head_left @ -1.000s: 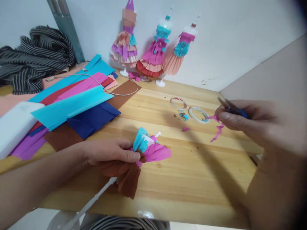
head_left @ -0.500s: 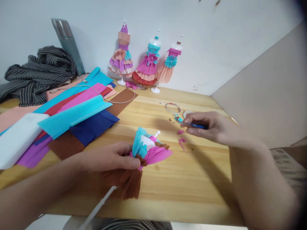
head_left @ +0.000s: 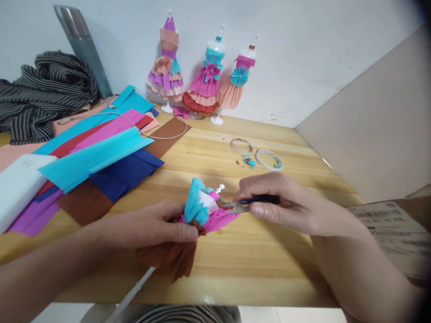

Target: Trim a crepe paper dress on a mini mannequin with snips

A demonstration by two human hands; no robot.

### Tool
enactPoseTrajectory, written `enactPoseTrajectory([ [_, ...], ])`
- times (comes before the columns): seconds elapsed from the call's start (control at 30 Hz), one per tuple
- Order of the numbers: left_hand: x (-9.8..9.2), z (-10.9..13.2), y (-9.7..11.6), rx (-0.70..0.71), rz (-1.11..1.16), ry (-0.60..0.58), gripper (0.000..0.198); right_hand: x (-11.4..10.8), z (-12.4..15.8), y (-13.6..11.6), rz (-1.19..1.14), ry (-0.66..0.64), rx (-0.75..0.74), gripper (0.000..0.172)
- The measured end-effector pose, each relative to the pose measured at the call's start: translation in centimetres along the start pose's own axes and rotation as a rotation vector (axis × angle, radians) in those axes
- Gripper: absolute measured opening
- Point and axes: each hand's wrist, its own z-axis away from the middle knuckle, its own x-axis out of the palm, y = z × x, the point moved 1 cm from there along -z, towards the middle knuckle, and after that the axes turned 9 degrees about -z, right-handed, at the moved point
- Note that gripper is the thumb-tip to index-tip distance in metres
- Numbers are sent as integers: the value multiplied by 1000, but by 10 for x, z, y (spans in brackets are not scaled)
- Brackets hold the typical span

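Observation:
My left hand is closed around the waist of a small white mannequin, which lies tilted with its stand pointing down toward me. Turquoise crepe paper covers one shoulder, pink paper sticks out at the other side, and a brown crepe skirt hangs below my hand. My right hand grips dark-blue-handled scissors. Their blades are parted and lie at the outer end of the pink paper; whether they touch it I cannot tell.
Three mannequins in paper dresses stand by the wall. Folded crepe sheets, a white box, a striped cloth and a flask fill the left. Tape rolls and paper scraps lie behind my right hand.
My right hand has brought the scissors left and toward me, from beside the scraps to the pink paper. The left hand keeps its hold on the mannequin. The view has shifted slightly.

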Motion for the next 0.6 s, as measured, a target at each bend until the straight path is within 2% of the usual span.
enactPoseTrajectory([
  [0.1, 0, -1, -1, -45, -49, 37, 37, -1, 0, 4, -6, -42, 38, 39],
  [0.2, -1, -3, -1, -31, -90, 43, 36, -1, -1, 6, -9, -63, 69, 41],
  [0.47, 0, -5, 1, -27, -24, -87, 30, 3, -5, 13, -52, -147, 125, 42],
  [0.6, -1, -6, 3, -8, -107, -27, 34, 5, -7, 13, -95, -164, 105, 41],
])
